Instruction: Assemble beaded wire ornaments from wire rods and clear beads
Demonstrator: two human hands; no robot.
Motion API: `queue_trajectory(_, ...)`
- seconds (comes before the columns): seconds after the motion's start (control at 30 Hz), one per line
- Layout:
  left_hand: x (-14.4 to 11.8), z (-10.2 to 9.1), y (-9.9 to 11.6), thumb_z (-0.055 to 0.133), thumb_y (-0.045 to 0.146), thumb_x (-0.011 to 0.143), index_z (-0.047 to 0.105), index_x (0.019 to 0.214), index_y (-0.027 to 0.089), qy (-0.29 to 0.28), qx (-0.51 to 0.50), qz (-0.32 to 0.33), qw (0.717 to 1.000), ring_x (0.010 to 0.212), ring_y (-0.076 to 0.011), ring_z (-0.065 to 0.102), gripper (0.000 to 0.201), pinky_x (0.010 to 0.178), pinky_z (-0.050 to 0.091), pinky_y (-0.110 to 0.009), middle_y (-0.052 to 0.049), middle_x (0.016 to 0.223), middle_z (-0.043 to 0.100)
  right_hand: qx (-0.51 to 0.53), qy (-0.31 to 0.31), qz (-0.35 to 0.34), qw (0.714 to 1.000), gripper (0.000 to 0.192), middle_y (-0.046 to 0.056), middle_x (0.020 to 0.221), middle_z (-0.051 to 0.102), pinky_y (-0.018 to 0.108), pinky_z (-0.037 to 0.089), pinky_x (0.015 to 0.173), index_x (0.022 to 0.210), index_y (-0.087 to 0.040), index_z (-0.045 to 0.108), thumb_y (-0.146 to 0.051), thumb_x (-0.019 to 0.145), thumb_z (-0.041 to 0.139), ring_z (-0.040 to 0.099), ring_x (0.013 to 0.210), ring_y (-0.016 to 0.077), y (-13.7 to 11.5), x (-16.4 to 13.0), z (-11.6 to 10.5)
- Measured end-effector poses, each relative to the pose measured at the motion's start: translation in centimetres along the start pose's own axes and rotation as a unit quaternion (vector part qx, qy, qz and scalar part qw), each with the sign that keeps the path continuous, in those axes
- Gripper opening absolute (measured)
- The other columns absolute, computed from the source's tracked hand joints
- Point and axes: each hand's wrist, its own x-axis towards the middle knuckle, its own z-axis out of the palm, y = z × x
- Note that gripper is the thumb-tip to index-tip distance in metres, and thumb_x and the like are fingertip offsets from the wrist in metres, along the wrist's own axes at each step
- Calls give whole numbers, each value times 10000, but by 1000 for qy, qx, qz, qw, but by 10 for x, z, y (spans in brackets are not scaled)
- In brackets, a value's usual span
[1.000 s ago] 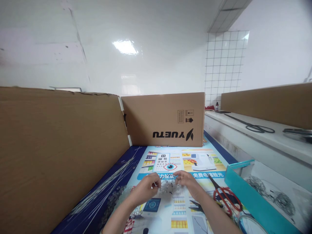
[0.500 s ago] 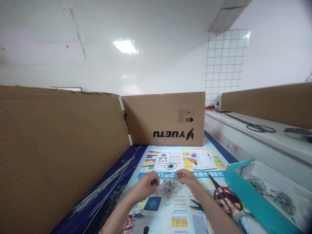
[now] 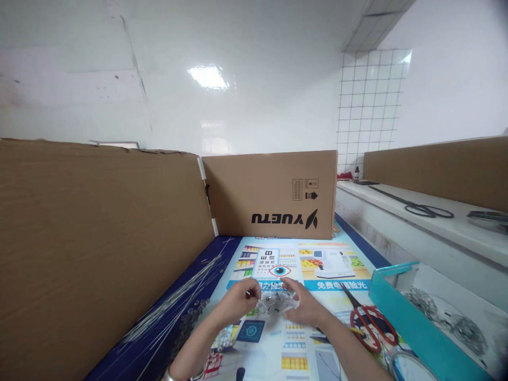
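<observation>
Both hands lowered slightly since the earlier frame, right hand point(image 3: 304, 307) now flatter over the work. A small clear beaded piece point(image 3: 273, 302) is held between both hands, just above the printed poster point(image 3: 329, 264) on the bench. Left hand point(image 3: 238, 301) is closed, pinching its left end; right fingers are curled on its right end. Red-handled scissors point(image 3: 371, 323) lie right, thin wires point(image 3: 178, 296) left.

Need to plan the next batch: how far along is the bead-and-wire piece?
Done: finished-looking wire pieces lie in the teal tray. In hand: left hand and right hand hold a small clear beaded piece between them. Left: many loose wires and clear beads lie unused at left.
</observation>
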Motion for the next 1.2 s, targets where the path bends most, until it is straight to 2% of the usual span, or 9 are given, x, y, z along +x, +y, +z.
queue_trajectory(0.13, 0, 0, 0, 470, 109, 653, 574, 705, 161, -7, -44, -22, 999, 553, -95, 457, 127, 513, 354, -199, 27, 638, 545, -57, -1, -25, 998, 892, 80, 1247, 467, 387, 341, 943, 1309, -268, 399, -223, 492, 752, 439, 1126, 279, 3, -1, 5)
queue_trajectory(0.33, -1, -3, 6, 493, 122, 648, 582, 712, 150, -17, -89, -37, 995, 549, -89, 442, 113, 512, 346, -198, 26, 627, 536, -123, 35, -28, 991, 690, 70, 1050, 565, 374, 375, 871, 1234, -232, 493, -180, 572, 678, 504, 964, 254, 13, 4, 11)
queue_trajectory(0.53, -1, -7, 10, 496, 111, 641, 571, 695, 149, -11, -103, -39, 994, 549, -85, 423, 100, 515, 338, -197, 33, 615, 519, -157, 40, -42, 986, 338, 25, 882, 601, 312, 389, 755, 951, -233, 629, -141, 626, 605, 513, 835, 210, 9, 7, 9)
queue_trajectory(0.7, -1, -9, 15, 496, 122, 643, 573, 688, 160, -4, -97, -45, 994, 534, -87, 433, 97, 507, 340, -195, 42, 592, 515, -177, 32, -55, 982, 195, 7, 758, 598, 285, 377, 705, 768, -214, 634, -95, 636, 553, 508, 777, 190, 7, 8, 8)
queue_trajectory(0.9, 1, -16, 14, 469, 114, 623, 576, 670, 173, 58, -47, -56, 996, 578, -117, 482, 130, 541, 352, -215, 33, 614, 552, -199, 23, -75, 977, 147, 21, 771, 607, 306, 366, 737, 747, -217, 627, -117, 679, 544, 507, 809, 205, 1, 6, 8)
queue_trajectory(1.07, -2, -34, 6, 469, 129, 651, 573, 685, 184, 127, 1, -64, 990, 665, -139, 513, 123, 629, 367, -240, 28, 674, 573, -211, 10, -90, 973, 163, 20, 786, 598, 320, 356, 757, 748, -225, 608, -103, 668, 534, 502, 798, 203, -5, 3, 6)
queue_trajectory(1.2, -5, -48, -4, 483, 158, 682, 577, 710, 172, 160, 15, -85, 983, 651, -140, 516, 98, 612, 376, -244, 29, 666, 567, -217, 12, -93, 972, 164, 33, 789, 593, 319, 363, 730, 729, -219, 597, -93, 661, 516, 500, 802, 211, -5, 3, 6)
